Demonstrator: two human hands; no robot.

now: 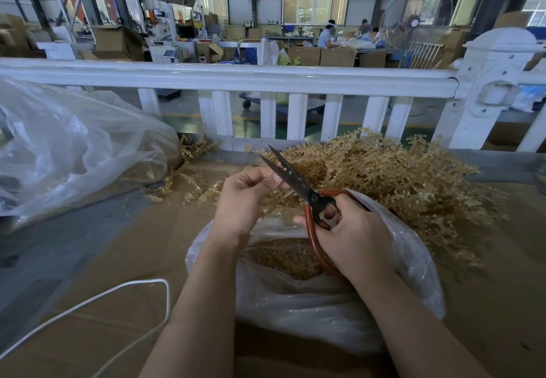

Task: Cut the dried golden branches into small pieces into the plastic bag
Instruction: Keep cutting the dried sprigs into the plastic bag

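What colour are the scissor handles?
Reddish-orange; the blades are black. The scissors show clearly in the head view.

A white cord (97, 298) loops over the cardboard-covered worktop (118, 247), below and to the left of the fingers. A large crumpled clear bag (68, 147) lies far left of them. Beyond the fingers runs a white railing (236, 77), its post (490, 82) at upper right. Past it stand cardboard boxes (336, 56), a standing fan (413, 23), and people (326, 34) working at a distant table.
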